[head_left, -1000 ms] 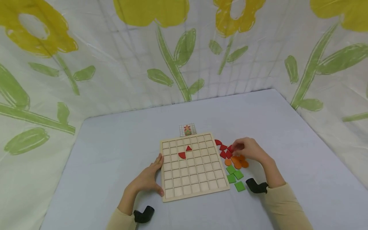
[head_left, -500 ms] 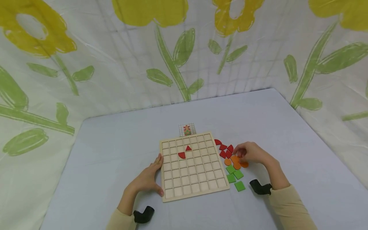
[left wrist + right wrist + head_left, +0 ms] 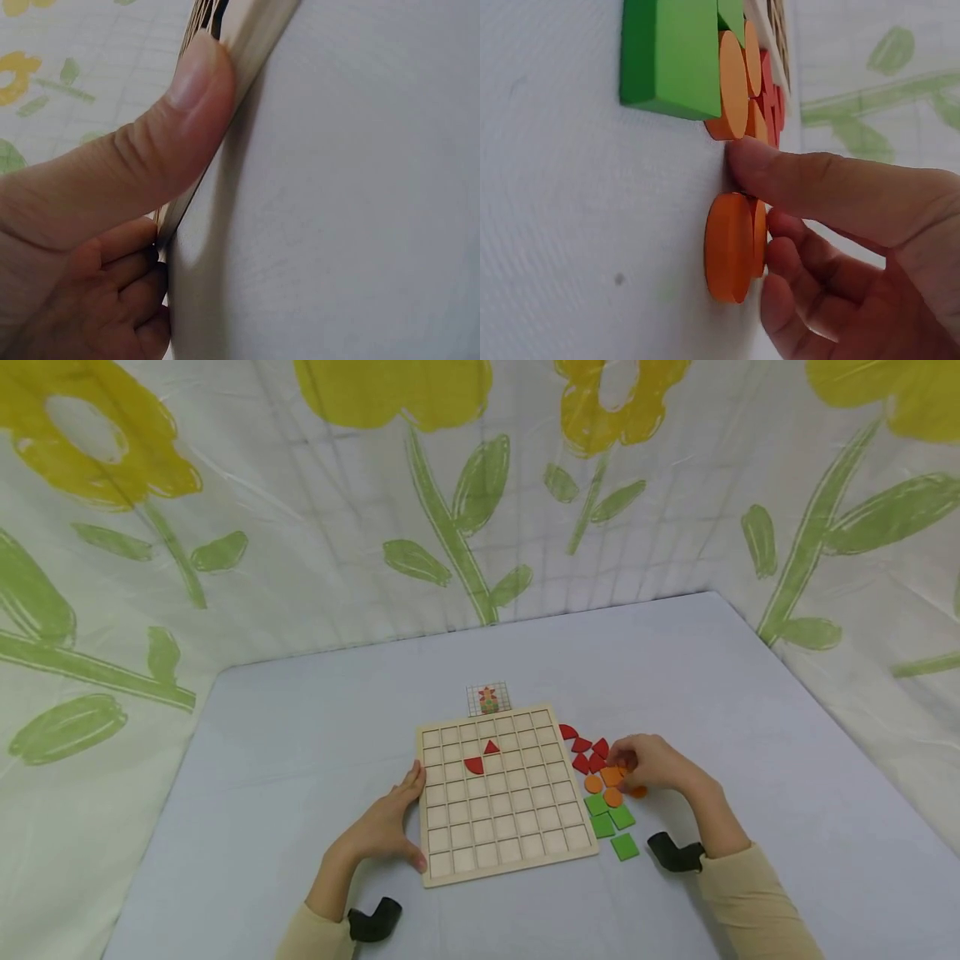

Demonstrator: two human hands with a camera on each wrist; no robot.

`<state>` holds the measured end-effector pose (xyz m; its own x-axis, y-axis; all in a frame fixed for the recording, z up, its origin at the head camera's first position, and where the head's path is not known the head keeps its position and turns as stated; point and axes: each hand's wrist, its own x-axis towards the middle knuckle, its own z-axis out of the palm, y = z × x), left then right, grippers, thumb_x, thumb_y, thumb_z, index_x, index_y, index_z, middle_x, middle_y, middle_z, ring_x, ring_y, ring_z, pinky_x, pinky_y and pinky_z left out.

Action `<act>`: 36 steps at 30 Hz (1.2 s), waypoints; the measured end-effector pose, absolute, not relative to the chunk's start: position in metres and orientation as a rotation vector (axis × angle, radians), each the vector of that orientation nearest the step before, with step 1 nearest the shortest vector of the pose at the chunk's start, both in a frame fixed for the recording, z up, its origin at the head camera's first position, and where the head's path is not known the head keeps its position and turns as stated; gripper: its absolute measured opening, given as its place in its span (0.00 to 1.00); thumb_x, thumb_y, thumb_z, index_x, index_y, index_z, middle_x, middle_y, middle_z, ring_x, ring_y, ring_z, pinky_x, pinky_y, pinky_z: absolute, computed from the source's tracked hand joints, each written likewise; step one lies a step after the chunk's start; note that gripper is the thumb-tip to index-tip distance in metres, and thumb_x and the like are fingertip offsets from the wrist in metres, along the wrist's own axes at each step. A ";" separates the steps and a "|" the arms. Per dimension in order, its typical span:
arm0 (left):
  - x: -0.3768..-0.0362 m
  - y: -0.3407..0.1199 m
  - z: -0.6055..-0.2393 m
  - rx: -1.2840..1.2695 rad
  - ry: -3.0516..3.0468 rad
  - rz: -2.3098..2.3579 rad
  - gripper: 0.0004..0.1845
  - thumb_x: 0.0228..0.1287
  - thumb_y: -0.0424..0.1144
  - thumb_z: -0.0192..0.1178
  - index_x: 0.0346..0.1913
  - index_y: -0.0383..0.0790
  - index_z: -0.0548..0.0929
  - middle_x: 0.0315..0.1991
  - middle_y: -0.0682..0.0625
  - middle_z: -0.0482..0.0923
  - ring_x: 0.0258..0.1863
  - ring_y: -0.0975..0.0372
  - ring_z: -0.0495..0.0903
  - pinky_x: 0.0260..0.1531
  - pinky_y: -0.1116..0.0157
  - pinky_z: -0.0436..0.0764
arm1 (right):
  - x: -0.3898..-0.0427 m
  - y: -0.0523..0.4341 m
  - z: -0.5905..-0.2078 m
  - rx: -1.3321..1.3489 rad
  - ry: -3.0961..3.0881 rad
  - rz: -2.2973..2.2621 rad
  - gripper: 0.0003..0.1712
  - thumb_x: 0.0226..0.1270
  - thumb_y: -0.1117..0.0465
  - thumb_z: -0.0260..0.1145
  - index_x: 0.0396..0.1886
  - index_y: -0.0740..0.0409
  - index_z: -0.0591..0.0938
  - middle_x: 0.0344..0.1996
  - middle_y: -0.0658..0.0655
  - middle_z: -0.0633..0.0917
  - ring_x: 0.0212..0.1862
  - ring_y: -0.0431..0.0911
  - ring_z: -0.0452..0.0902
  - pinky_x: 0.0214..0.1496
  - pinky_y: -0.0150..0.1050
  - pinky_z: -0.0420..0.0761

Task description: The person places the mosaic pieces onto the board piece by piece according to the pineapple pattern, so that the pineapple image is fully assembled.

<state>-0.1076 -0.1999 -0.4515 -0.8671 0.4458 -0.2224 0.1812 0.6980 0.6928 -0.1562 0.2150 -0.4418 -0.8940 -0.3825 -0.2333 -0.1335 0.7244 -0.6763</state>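
While only two red pieces (image 3: 480, 758) sit in the wooden grid board (image 3: 504, 793), my left hand (image 3: 384, 827) braces its edge, fingers straight, and my right hand (image 3: 651, 762) pinches an orange disc (image 3: 611, 776) beside it on the table (image 3: 300, 752); most cells remain unfilled.

The right hand (image 3: 656, 762) is now drawn nearer and slightly rightward, off the flat red wooden pieces (image 3: 589, 753) it covered a second ago, and is set over the round orange wooden discs (image 3: 612, 783) beside the gridded wooden board (image 3: 501, 793). The red pieces are uncovered again. One orange disc (image 3: 613, 797) is shifted a little toward the near side, next to the green square tiles (image 3: 611, 821). In the right wrist view an orange disc (image 3: 731, 246) is touched by the fingertips (image 3: 776, 225), with the thumb lying just above it.
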 end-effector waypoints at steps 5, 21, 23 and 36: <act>-0.107 -0.200 -0.451 0.512 2.540 0.984 0.71 0.22 0.39 0.84 0.73 0.23 0.50 0.75 0.33 0.41 0.73 0.39 0.46 0.69 0.42 0.50 | -0.155 0.215 -0.443 -0.394 2.672 -0.963 0.12 0.52 0.70 0.73 0.38 0.64 0.83 0.34 0.55 0.81 0.39 0.51 0.74 0.43 0.47 0.80; -0.106 -0.198 -0.448 0.460 2.535 0.964 0.72 0.22 0.38 0.84 0.73 0.24 0.49 0.76 0.35 0.41 0.73 0.40 0.45 0.69 0.42 0.49 | -0.153 0.192 -0.438 -0.395 2.733 -1.115 0.14 0.54 0.64 0.75 0.41 0.62 0.85 0.35 0.53 0.83 0.37 0.48 0.75 0.37 0.40 0.78; -0.106 -0.198 -0.448 0.458 2.535 0.966 0.72 0.22 0.38 0.84 0.73 0.24 0.49 0.76 0.34 0.41 0.73 0.39 0.46 0.69 0.42 0.49 | -0.153 0.189 -0.439 -0.403 2.743 -1.108 0.14 0.54 0.64 0.75 0.42 0.62 0.85 0.34 0.53 0.83 0.36 0.47 0.74 0.36 0.39 0.77; -0.107 -0.199 -0.449 0.484 2.541 0.937 0.71 0.24 0.39 0.84 0.73 0.24 0.49 0.75 0.34 0.41 0.72 0.38 0.47 0.67 0.39 0.51 | -0.153 0.163 -0.438 -0.459 2.714 -1.145 0.15 0.54 0.63 0.76 0.41 0.61 0.85 0.37 0.52 0.85 0.38 0.46 0.78 0.44 0.42 0.80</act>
<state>-0.1068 -0.1988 -0.4489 -0.8650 0.4426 -0.2365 0.1832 0.7172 0.6724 -0.1533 0.1626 -0.4384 -0.9399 -0.3403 -0.0280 -0.2174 0.6596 -0.7195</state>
